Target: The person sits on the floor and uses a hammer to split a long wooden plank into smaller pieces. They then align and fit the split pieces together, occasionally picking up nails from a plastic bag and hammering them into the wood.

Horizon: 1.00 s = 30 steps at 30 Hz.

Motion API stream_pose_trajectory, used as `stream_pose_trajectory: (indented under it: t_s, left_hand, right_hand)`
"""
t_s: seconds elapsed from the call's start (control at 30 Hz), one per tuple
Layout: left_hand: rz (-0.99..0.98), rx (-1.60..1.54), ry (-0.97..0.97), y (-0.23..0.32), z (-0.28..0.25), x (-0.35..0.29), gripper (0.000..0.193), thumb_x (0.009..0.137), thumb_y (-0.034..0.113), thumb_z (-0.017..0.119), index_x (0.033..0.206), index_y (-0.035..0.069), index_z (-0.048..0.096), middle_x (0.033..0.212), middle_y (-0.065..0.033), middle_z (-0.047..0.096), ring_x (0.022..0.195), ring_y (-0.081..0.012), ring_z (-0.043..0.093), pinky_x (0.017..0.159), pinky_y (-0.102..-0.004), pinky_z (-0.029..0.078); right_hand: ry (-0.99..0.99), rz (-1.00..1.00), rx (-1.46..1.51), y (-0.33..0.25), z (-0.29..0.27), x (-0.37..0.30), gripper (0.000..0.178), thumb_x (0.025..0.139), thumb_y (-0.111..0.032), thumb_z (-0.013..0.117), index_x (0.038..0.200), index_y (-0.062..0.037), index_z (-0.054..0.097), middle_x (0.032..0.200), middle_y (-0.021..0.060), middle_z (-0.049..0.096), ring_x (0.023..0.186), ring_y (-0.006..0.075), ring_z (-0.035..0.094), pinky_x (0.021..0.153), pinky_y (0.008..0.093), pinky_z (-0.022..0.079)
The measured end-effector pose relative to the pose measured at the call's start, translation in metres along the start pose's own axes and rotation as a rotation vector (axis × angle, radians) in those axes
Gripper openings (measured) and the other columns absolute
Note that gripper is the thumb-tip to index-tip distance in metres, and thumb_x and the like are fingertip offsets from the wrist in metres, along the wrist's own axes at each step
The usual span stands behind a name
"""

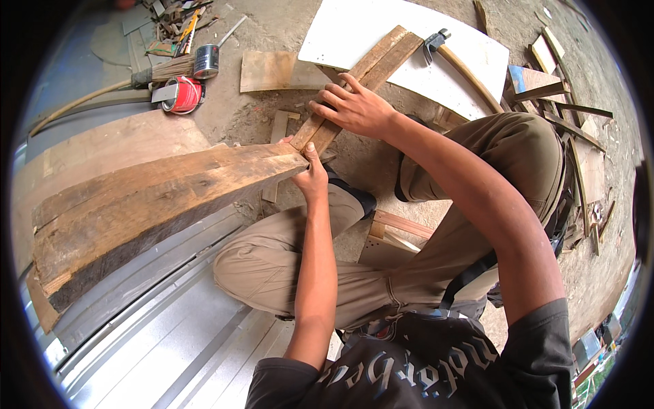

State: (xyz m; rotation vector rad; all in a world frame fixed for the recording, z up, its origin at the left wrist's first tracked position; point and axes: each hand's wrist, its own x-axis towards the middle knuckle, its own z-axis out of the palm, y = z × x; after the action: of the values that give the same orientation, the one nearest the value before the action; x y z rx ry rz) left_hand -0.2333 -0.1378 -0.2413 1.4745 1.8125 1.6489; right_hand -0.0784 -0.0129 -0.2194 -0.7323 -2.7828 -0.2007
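Observation:
A long, thick weathered wooden beam (157, 187) stretches from the left toward the middle. At its near end it meets a shorter wooden piece (381, 61), made of two strips side by side, at an angle. My left hand (313, 178) is closed round the beam's end at this meeting place, thumb on top; its other fingers are mostly hidden behind the wood. Over the shorter piece lies my right hand (357, 109), fingers wrapped across its top. The shorter piece's far end rests over a white board (409, 27), beside a hammer (470, 78) with a wooden handle.
At the upper left are a red can (184, 95), a dark can (206, 61) and a brush-like broom (170, 70). Scrap wood (545, 88) lies at the right. A small wooden block (392, 238) sits between my legs. Ridged metal sheeting (163, 327) covers the lower left.

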Motion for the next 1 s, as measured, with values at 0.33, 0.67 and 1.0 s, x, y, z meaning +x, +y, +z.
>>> stream_pose_trajectory:
  t_s: [0.33, 0.67, 1.0]
  left_hand:
    - [0.052, -0.039, -0.013, 0.0, 0.0, -0.001, 0.063, 0.081, 0.031, 0.082, 0.119, -0.001, 0.044, 0.11, -0.0087, 0.048, 0.101, -0.0213, 0.05, 0.09, -0.0354, 0.044]
    - [0.08, 0.136, -0.069, 0.012, -0.005, 0.005, 0.073, 0.065, 0.029, 0.092, 0.113, -0.001, 0.047, 0.101, -0.0073, 0.05, 0.091, -0.0216, 0.051, 0.082, -0.0349, 0.047]
    - [0.034, 0.094, -0.079, -0.004, -0.01, -0.001, 0.076, 0.069, 0.018, 0.092, 0.123, -0.001, 0.043, 0.112, -0.0093, 0.05, 0.101, -0.0213, 0.051, 0.088, -0.0354, 0.046]
  right_hand:
    - [-0.089, 0.008, -0.001, -0.002, -0.005, 0.0, 0.051, 0.094, -0.025, 0.056, 0.141, -0.0149, 0.038, 0.125, 0.0081, 0.049, 0.128, 0.024, 0.044, 0.112, 0.0525, 0.029]
    - [-0.039, 0.025, 0.029, -0.005, -0.003, 0.002, 0.047, 0.093, -0.022, 0.055, 0.137, -0.0154, 0.041, 0.118, 0.0064, 0.052, 0.122, 0.0231, 0.048, 0.11, 0.0519, 0.031]
    - [-0.014, 0.023, -0.003, -0.005, -0.001, 0.002, 0.044, 0.092, -0.027, 0.058, 0.133, -0.0161, 0.045, 0.121, 0.005, 0.053, 0.121, 0.0216, 0.049, 0.111, 0.0498, 0.033]
